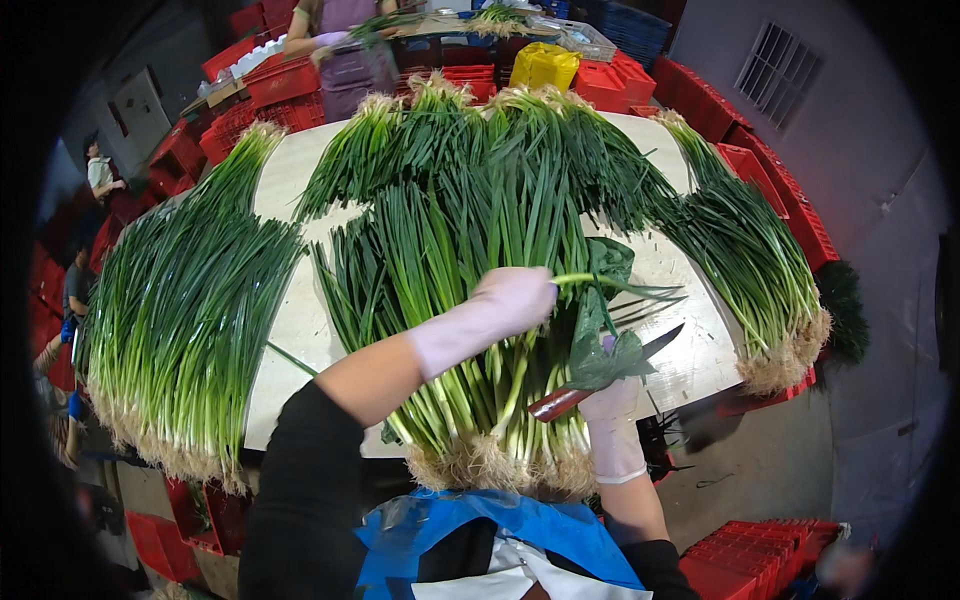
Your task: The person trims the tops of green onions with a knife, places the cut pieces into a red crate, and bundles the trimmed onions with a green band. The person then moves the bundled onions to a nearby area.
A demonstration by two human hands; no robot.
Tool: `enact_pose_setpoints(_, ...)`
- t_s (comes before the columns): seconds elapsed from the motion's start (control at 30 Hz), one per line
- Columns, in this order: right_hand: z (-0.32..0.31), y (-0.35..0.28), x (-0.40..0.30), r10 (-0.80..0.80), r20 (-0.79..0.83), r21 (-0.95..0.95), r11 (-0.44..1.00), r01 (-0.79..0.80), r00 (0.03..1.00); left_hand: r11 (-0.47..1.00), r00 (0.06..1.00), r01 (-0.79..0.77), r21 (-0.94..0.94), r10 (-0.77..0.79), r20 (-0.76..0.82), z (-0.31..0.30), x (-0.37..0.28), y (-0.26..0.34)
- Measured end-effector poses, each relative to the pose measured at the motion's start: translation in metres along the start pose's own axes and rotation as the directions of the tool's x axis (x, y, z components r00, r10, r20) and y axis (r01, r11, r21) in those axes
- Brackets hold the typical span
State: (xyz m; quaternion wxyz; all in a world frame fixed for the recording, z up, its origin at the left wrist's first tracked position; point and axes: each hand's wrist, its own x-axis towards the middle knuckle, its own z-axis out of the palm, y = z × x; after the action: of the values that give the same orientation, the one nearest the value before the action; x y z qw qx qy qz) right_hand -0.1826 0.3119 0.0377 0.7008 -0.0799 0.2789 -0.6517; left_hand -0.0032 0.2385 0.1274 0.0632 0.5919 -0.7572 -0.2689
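Observation:
A wide heap of rooted green allium stalks (450, 300), like young leeks or green garlic, lies before me with roots towards my body. My left hand (517, 300), in a pale lilac glove, is closed over this heap and slightly blurred. From it a thin green stalk (585, 278) sticks out to the right. My right hand (613, 397), gloved too, grips a knife with a reddish-brown handle (559, 403). Its dark curved blade (664, 341) points up and right. Broad, crumpled green leaves (600, 349) hang over the right hand and hide part of the knife.
The pale tabletop (289, 352) carries more stalk bundles at left (187, 322), right (757, 270) and the far edge (442, 127). Red crates (281, 79) surround it. Across the table stands a person in a purple apron (356, 67). Other people are at far left.

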Motion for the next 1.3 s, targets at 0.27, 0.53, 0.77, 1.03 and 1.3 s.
enact_pose_setpoints(0.27, -0.016, 0.004, 0.02, 0.05, 0.063, 0.035, 0.998, -0.052, 0.997, 0.592, 0.936, 0.14, -0.794, -0.341, -0.089, 0.108, -0.19, -0.086)
enact_pose_setpoints(0.53, 0.004, 0.0, 0.006, -0.051, -0.062, -0.183, 0.982, 0.038, 0.997, 0.758, 0.955, 0.274, -0.592, -0.289, 0.072, 0.115, -0.181, -0.089)
enact_pose_setpoints(0.77, -0.035, -0.013, 0.026, -0.086, -0.016, -0.293, 0.953, 0.077, 0.996, 0.542, 0.624, 0.183, -0.82, -0.709, -0.329, 0.131, -0.202, -0.187)
enact_pose_setpoints(1.03, -0.017, 0.003, 0.012, -0.077, -0.126, -0.324, 0.946, 0.032, 0.989, 0.33, 0.265, 0.749, -0.574, -0.944, -0.197, 0.133, -0.196, -0.309)
enact_pose_setpoints(1.3, -0.001, -0.002, 0.012, -0.004, -0.135, -0.205, 0.979, -0.024, 0.991, 0.237, 0.398, 0.371, -0.898, -0.914, -0.076, 0.144, -0.178, -0.349)
